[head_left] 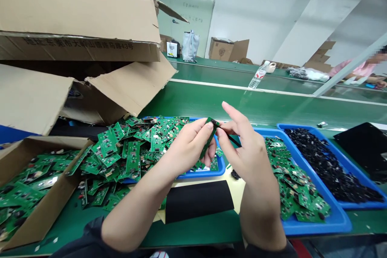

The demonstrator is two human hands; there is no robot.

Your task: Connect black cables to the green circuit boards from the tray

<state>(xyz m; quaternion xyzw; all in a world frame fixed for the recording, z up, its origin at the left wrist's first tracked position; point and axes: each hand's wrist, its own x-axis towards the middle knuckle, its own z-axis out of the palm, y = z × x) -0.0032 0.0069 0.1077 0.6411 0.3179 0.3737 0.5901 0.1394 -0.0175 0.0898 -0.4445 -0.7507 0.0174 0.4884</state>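
Note:
My left hand (pixel 191 139) grips a narrow green circuit board (pixel 207 142), thumb on top, tilted upward above the workbench. A black connector-like part shows near the board's upper end. My right hand (pixel 248 145) pinches a thin black stick-like tool (pixel 232 140), its index finger stretched out. The tool's tip meets the board's upper end; its exact kind and any small part at the tip cannot be made out. Below my hands lies a black sheet (pixel 199 201) on a pale yellow surface, with a few small black parts (pixel 235 175) close by.
Circuit boards heap over a blue tray (pixel 222 169) and fill a cardboard box (pixel 57 205) at left. On the right are a blue tray of boards (pixel 338 217) and another of small black parts (pixel 329 165). Behind stand large cartons (pixel 78 4), a water bottle (pixel 258 75) and a person (pixel 359 67).

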